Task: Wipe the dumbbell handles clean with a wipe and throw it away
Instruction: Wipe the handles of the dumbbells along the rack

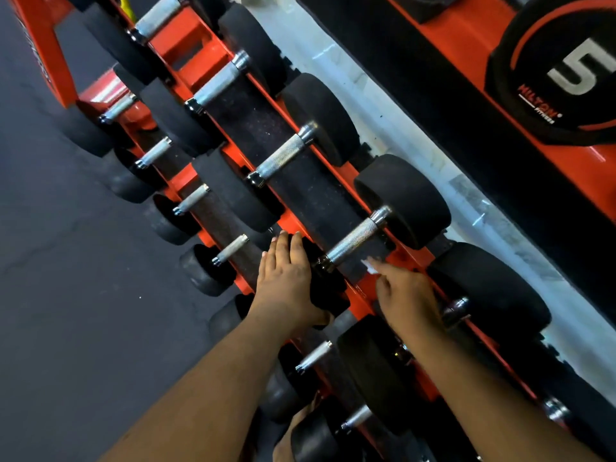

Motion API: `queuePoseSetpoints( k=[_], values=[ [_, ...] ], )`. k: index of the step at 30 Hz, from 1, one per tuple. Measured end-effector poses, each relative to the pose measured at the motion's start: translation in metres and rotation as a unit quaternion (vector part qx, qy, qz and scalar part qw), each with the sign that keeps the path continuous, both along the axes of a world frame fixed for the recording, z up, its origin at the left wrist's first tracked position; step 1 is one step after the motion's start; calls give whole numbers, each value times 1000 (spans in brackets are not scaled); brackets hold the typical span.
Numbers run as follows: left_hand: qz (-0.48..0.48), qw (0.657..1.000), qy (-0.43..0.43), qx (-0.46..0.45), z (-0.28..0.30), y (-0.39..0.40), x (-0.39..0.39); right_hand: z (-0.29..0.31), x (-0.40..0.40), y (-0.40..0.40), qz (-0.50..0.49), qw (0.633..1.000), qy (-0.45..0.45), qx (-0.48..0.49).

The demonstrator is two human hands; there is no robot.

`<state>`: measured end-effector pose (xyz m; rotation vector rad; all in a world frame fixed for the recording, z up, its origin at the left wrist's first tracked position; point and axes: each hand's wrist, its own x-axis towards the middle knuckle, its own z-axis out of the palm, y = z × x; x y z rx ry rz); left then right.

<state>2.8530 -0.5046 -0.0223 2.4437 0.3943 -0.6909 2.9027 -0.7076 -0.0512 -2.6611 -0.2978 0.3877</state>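
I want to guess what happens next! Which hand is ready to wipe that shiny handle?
The right hand, probably. It pinches the white wipe at its fingertips, just below the knurled handle. The left hand lies flat on that dumbbell's near black head and holds no wipe.

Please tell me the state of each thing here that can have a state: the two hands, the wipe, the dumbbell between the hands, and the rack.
left hand: fingers straight, lying flat on the near black head of a dumbbell.
right hand: pinches the wipe at its fingertips.
wipe: small, white, crumpled, just beside the handle.
dumbbell handle: bare knurled metal, nothing wrapped round it.
dumbbell rack: orange, loaded with dumbbells on both tiers.
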Motion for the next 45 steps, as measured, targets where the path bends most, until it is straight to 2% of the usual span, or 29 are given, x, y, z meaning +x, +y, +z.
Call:
queuePoseSetpoints(
  k=[1,2,3,4,5,7,10,12,17,20,27,30,33,39,45],
  values=[
    [0,1000,0,0,0,0,0,-1,2,8,-144,983,80,79],
    [-1,1000,1,-1,0,0,0,-3,7,18,-285,926,163,189],
    [0,1000,1,-2,1,0,0,-5,12,28,-397,843,220,289],
    [0,1000,0,-3,1,0,0,-5,20,38,-472,766,244,363],
    [1,1000,-1,-5,1,0,0,-4,28,47,-507,713,255,412],
    [4,1000,0,-6,1,0,0,5,42,64,-514,663,263,477],
    [7,1000,-1,-3,2,-1,-1,23,56,78,-524,624,259,519],
    [6,1000,0,-5,2,-1,0,25,61,82,-533,621,263,510],
    [6,1000,-5,-6,2,1,-1,14,55,69,-487,622,309,529],
    [1,1000,3,-4,-1,1,-1,14,55,64,-495,627,295,523],
    [4,1000,0,-3,1,0,-1,19,52,68,-469,614,340,537],
    [5,1000,2,4,-2,0,0,17,43,63,-477,623,351,511],
    [6,1000,0,3,-1,-1,0,15,48,69,-474,605,353,533],
    [6,1000,-1,4,0,-1,-1,16,32,64,-449,628,343,535],
    [5,1000,3,-5,5,-1,0,14,34,73,-458,627,378,505]
  ],
)
